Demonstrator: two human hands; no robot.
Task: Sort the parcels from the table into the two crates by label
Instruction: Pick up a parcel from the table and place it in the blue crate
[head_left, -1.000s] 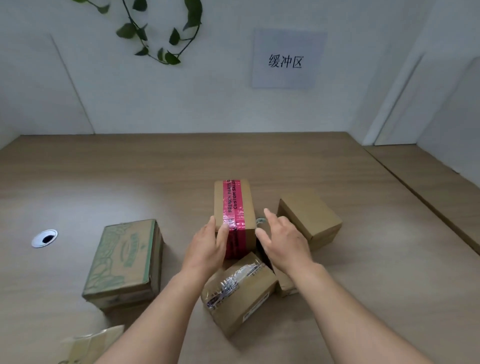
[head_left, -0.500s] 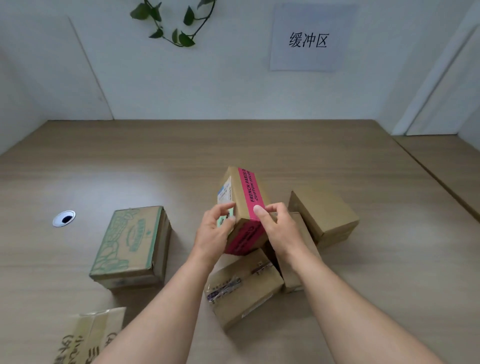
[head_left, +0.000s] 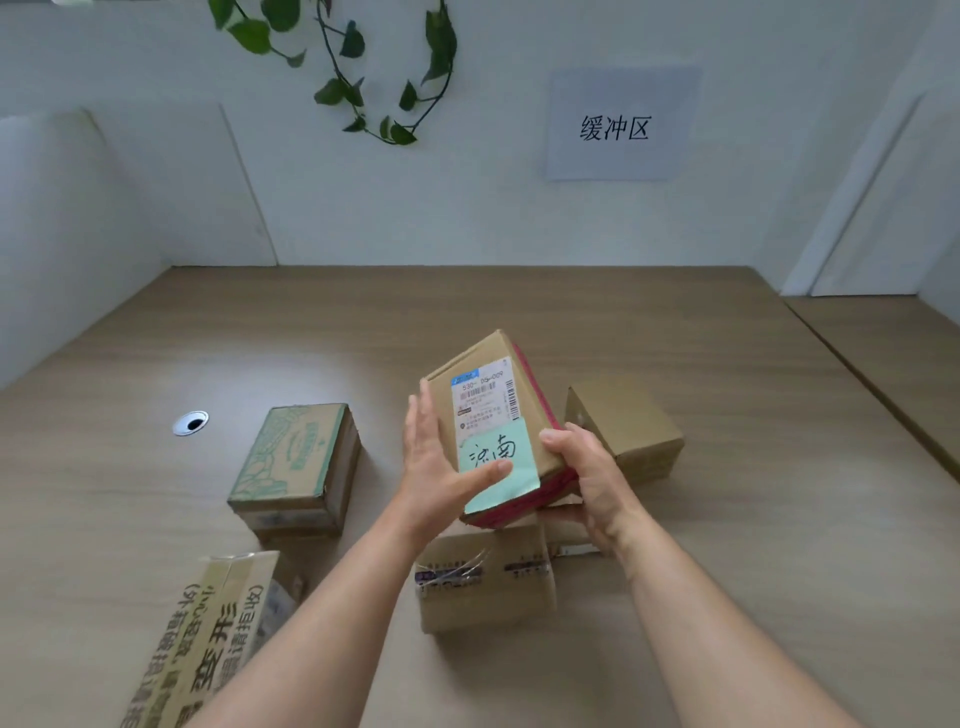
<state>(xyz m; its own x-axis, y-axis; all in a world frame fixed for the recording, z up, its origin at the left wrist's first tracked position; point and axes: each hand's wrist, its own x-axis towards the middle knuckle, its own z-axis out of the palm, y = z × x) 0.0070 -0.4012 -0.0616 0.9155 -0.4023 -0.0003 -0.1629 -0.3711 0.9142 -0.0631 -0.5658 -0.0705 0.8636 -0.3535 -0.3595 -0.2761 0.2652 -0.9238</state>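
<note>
Reading the label now, judged from the tilt: red-taped parcel (head_left: 498, 415) held clear of the wooden table (head_left: 727, 519), label face turned toward the camera. To do this well: keep the green handwritten note (head_left: 496, 462) and the printed shipping label (head_left: 485, 392) unobstructed, read the handwritten characters before choosing a crate, and keep a firm hold along the right edge so the tilted box does not slip. Neither crate visible here, so the destination cannot be told.

Right hand (head_left: 587, 483) curled round the parcel's near right corner, thumb on the label face, fingers wrapped underneath. Left hand (head_left: 441, 478) flat against the left side, fingers straight, thumb lying across the lower part of the green note; a supporting press, not a pinch. Parcel thus between the two hands, its far end reaching beyond both.

Remaining on the table: green-printed box (head_left: 296, 462) to the left, plain cardboard box (head_left: 623, 426) just right of the held parcel, tape-strapped box (head_left: 483, 582) directly below the hands, and a carton with large printed Chinese characters (head_left: 208, 639) at the near left.
</note>
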